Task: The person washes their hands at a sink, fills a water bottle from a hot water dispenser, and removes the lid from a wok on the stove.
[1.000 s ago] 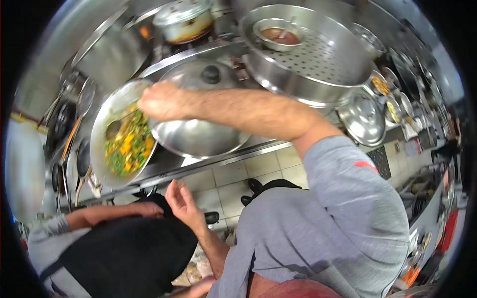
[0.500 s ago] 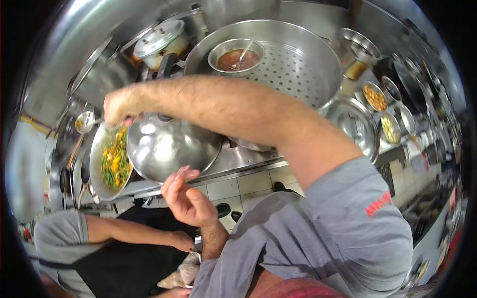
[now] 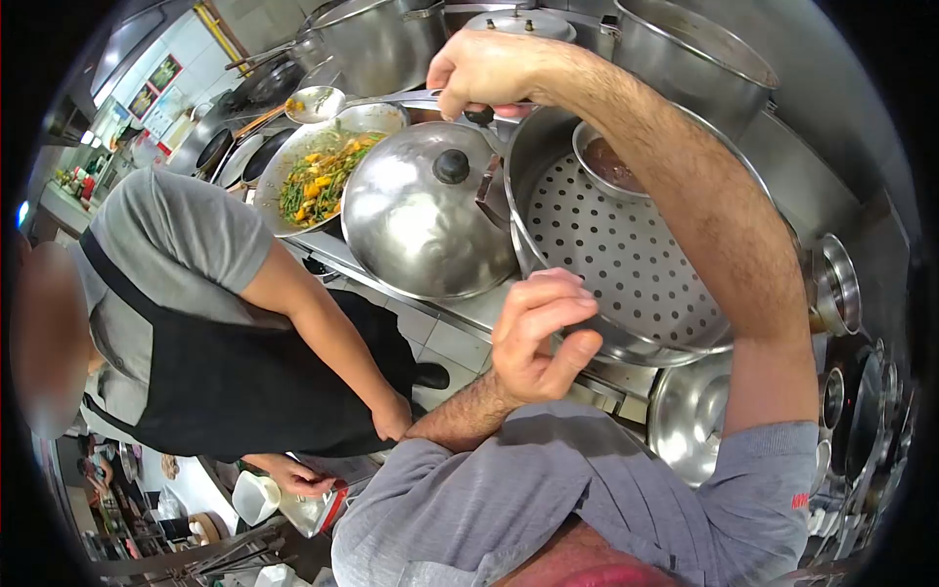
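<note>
My right hand (image 3: 489, 73) is closed around the handle of a metal ladle (image 3: 318, 104), whose bowl hangs over the far rim of a wide pan (image 3: 277, 227). Bits of food cling to the ladle. Green and orange cut vegetables (image 3: 318, 183) lie in the pan. Beside it sits a domed metal lid (image 3: 421, 230) with a black knob. My left hand (image 3: 545, 338) is raised near the steamer's front rim, fingers loosely bent and apart, holding nothing.
A large perforated steamer (image 3: 626, 264) holds a bowl of reddish-brown sauce (image 3: 606, 164). Tall pots (image 3: 377, 49) stand behind. On the left is a co-worker in a black apron (image 3: 235, 382). Another metal lid (image 3: 685, 411) lies at the right.
The ladle has come up out of the food and is now level above the pan's far side. The view has turned, showing more of the co-worker. My left hand stays raised and empty.
</note>
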A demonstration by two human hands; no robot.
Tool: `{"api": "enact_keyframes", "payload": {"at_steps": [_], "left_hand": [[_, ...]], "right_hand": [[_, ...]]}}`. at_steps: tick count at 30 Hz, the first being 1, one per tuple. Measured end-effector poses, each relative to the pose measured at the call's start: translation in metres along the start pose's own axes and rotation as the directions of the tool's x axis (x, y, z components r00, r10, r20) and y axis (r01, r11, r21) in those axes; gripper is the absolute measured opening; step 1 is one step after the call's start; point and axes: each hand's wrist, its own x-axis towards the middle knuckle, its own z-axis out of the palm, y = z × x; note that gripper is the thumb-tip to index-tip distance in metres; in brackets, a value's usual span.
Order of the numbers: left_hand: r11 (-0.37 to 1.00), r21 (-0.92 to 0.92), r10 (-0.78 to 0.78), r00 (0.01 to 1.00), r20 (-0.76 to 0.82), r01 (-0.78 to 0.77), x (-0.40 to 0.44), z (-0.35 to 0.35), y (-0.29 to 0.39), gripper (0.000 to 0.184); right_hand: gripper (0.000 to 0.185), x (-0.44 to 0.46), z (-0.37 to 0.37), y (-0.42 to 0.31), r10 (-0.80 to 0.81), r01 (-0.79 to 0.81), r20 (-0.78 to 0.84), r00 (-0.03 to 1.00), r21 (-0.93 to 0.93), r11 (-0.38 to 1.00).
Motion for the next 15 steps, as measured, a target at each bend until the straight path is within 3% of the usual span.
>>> {"api": "enact_keyframes", "payload": {"at_steps": [11, 13, 15], "left_hand": [[0.996, -0.088, 0.026, 0.999, -0.029, -0.028, 0.008, 0.025, -0.031, 0.021], [0.996, -0.079, 0.028, 0.999, -0.028, -0.030, 0.010, 0.024, -0.032, 0.020], [0.997, -0.069, 0.032, 0.999, -0.028, -0.034, 0.010, 0.022, -0.032, 0.019]], "right_hand": [[0.044, -0.015, -0.026, 0.026, -0.093, 0.096, 0.024, 0.995, -0.220, 0.971], [0.043, -0.006, -0.025, 0.043, -0.279, 0.248, -0.027, 0.960, -0.378, 0.892], [0.042, -0.010, -0.029, 0.049, -0.269, 0.227, -0.049, 0.962, -0.406, 0.885]]}}
